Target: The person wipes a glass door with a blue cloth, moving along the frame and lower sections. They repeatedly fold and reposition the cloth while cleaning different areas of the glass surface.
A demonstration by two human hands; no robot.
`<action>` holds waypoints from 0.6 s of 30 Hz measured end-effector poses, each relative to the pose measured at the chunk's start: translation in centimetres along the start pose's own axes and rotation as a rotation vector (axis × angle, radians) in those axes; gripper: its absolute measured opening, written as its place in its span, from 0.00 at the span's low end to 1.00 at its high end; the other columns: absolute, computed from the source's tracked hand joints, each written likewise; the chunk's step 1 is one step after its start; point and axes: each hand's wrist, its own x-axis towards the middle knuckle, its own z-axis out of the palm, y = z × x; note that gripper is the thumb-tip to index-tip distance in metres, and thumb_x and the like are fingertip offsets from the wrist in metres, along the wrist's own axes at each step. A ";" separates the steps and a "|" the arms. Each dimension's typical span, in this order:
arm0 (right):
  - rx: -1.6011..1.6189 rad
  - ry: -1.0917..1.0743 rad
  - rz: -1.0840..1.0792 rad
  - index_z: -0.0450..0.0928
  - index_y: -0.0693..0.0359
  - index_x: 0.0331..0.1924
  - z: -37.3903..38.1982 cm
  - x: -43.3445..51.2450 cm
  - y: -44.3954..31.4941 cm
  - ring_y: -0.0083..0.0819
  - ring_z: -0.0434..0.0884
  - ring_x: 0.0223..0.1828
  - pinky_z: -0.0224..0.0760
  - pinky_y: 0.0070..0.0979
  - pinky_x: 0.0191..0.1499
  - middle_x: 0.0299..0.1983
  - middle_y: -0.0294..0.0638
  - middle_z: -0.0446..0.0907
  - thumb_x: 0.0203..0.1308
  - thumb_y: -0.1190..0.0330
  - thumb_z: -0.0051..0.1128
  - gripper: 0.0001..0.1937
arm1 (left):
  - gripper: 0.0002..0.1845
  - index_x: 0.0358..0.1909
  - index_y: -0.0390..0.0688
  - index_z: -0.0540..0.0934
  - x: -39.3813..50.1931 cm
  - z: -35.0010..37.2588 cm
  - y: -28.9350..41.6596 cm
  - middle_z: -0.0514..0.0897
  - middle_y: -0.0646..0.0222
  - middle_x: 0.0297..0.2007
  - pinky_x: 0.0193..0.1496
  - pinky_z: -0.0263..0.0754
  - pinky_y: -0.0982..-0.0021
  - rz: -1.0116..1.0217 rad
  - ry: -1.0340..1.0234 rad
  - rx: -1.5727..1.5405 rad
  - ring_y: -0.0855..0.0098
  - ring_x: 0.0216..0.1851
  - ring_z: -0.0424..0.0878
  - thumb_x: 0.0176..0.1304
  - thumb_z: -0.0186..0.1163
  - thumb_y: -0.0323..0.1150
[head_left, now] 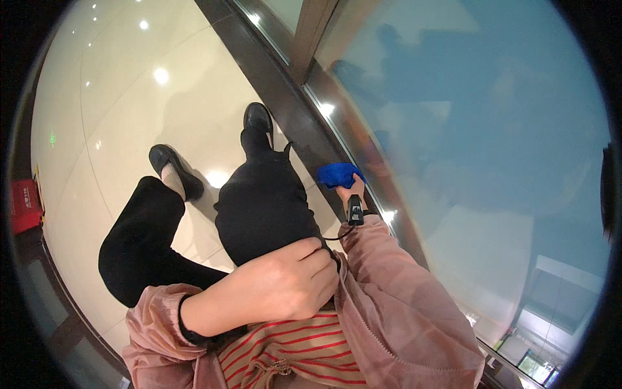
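A bunched blue cloth (338,175) is in my right hand (353,190), low over the dark sill beside the foot of a large glass panel (476,146). The thumb lies on top of the cloth. A small black device (355,210) with a cable sits on that wrist. My left hand (296,279) lies across my lap at the edge of the pink jacket (408,291), its fingers curled over the black trousers. Whether those fingers pinch any fabric cannot be seen.
A dark stone sill (286,116) runs along the base of the glass, with a brown metal post (311,39) rising from it. Glossy cream floor tiles (131,112) lie under my black shoes (258,119). A red box (25,206) bearing writing stands at the far left.
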 end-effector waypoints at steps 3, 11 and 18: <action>-0.237 -0.015 -0.173 0.70 0.68 0.70 -1.9 8.7 1.6 0.47 0.79 0.65 0.72 0.41 0.69 0.68 0.50 0.77 0.71 0.62 0.57 0.28 | 0.15 0.39 0.38 0.86 -0.8 -2.4 -1.9 0.86 0.65 0.45 0.63 0.79 0.63 0.013 0.005 0.012 0.64 0.50 0.84 0.50 0.62 0.33; -0.195 0.005 -0.140 0.73 0.68 0.66 8.8 12.2 7.1 0.41 0.80 0.57 0.73 0.34 0.63 0.62 0.47 0.81 0.72 0.62 0.56 0.24 | 0.13 0.40 0.42 0.87 -2.8 -6.1 -8.8 0.88 0.68 0.47 0.61 0.80 0.66 -0.012 0.014 0.011 0.68 0.50 0.85 0.53 0.62 0.33; -0.029 0.007 -0.012 0.77 0.65 0.60 18.7 2.6 9.9 0.36 0.80 0.49 0.74 0.33 0.57 0.56 0.41 0.84 0.77 0.63 0.50 0.17 | 0.08 0.35 0.47 0.88 -3.7 -7.2 -11.6 0.89 0.73 0.43 0.55 0.81 0.71 -0.111 0.075 0.025 0.73 0.44 0.86 0.53 0.65 0.33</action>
